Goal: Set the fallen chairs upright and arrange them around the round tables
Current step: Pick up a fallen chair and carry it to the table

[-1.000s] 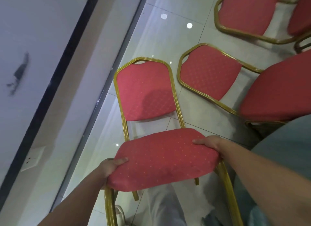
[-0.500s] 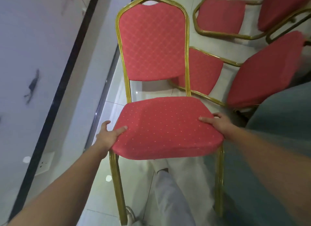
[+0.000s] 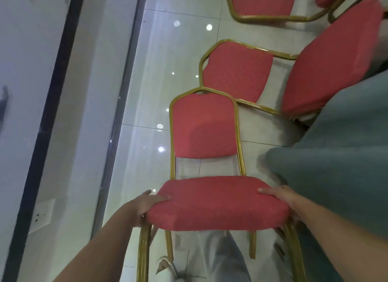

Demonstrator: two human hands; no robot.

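Observation:
A red padded chair [image 3: 216, 202] with a gold metal frame is in front of me, its seat facing up and its backrest pointing away. My left hand [image 3: 147, 204] grips the seat's left edge, thumb on top. My right hand [image 3: 281, 199] grips the right edge, thumb on the cushion and fingers under it. A second red chair [image 3: 237, 73] lies on its back on the tiled floor just beyond, its frame touching the held chair's backrest. A third fallen chair [image 3: 262, 2] lies at the top right. No round table is in view.
A white wall with a dark vertical strip [image 3: 48, 122] runs down the left, with a socket plate [image 3: 42, 215] low on it. My legs and a shoe [image 3: 165, 267] are under the chair. My grey shirt [image 3: 336, 155] covers the right. Glossy floor tiles [image 3: 159, 71] lie ahead.
The chair had been raised high with its backrest close to the camera; now it sits lower and further from my view. Both hands kept their hold on the seat edges.

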